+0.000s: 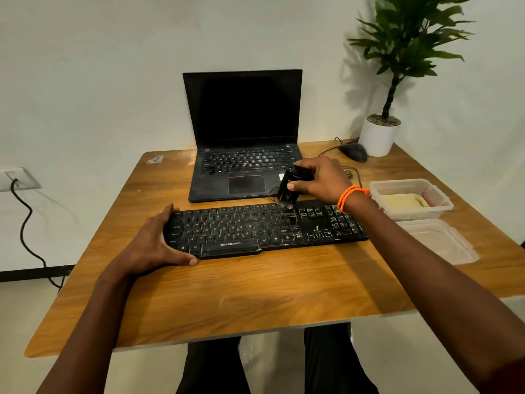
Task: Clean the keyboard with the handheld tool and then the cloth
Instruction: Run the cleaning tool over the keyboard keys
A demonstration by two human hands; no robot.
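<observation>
Keyboard [264, 228] lies across mid-worktop [227, 291], long side parallel to the near edge. Left hand [153, 240] grips its left end: fingers curled over the far corner, thumb along the near edge. Right hand [321, 179] holds the handheld tool [289, 187] upright, fingers wrapped round the upper body; its bristle end points down, at or just above the top key row right of centre. Cloth [403, 201] sits in an open clear container [443, 199] by the right edge. Laptop [244, 137] stands open behind the keyboard.
</observation>
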